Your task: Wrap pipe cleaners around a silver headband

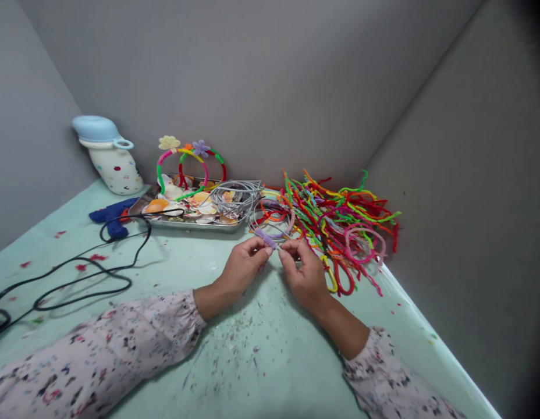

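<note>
In the middle of the head view, my left hand (pixel 241 267) pinches a wire ring (pixel 253 218) close to a short stretch of lilac pipe cleaner (pixel 265 237) coiled around it. Facing it, my right hand (pixel 305 273) has its thumb and fingertips closed on the same ring, just right of the coil. Whether a loose pipe cleaner end is also between those fingertips, I cannot tell. The ring tilts up away from me, and part of it is lost against the coloured strands behind.
Right of centre lies a heap of colourful pipe cleaners (pixel 335 209). A metal tray (pixel 200 226) holds shell-like pieces, a grey wire coil (pixel 235 195) and flower-topped hoops (pixel 160 174). Leftward are a blue glue gun (pixel 115 216), its black cable (pixel 78 262) and a white bottle (pixel 115 166). Grey walls enclose the table.
</note>
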A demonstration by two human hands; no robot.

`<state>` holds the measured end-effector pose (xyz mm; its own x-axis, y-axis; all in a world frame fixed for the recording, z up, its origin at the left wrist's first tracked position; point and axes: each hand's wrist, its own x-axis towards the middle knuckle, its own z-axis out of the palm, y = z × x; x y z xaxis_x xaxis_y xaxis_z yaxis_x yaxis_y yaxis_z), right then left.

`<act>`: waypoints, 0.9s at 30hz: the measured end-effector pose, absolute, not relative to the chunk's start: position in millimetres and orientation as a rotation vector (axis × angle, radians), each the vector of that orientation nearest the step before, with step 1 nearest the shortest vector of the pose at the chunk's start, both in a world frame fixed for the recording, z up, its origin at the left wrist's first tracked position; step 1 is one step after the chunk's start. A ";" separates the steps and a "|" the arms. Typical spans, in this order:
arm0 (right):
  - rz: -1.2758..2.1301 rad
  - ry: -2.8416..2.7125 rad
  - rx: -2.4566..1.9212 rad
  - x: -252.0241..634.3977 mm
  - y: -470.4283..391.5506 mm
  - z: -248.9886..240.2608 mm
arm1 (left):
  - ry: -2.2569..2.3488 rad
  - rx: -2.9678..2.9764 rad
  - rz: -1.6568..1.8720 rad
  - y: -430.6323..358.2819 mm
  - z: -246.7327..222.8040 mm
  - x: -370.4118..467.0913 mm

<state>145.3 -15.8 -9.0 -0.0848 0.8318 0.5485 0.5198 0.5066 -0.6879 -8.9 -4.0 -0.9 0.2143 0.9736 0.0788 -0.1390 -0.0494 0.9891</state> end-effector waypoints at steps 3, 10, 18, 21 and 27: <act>0.434 -1.768 -1.138 146.0 -16.5 -8.7 | 0.896 1.267 1.143 -4.0 -0.5 -9.3; 0.515 -1.757 -1.131 148.5 -14.7 -11.2 | 0.873 1.240 1.167 -3.3 -3.2 -8.3; 0.563 -1.712 -1.134 147.7 -14.4 -12.3 | 0.891 1.256 1.181 -2.1 -5.2 -7.9; 0.570 -1.706 -1.131 147.3 -14.6 -11.9 | 0.897 1.242 1.186 -2.0 -4.6 -7.6; 0.596 -1.700 -1.112 146.4 -14.5 -12.0 | 0.916 1.241 1.194 -0.9 -7.1 -7.5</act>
<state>146.4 -14.5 -12.0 -0.1006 0.8814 0.4614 0.4004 0.4605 -0.7923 -7.5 -0.9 -7.1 0.1840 0.9780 0.0981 -0.1592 -0.0689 0.9848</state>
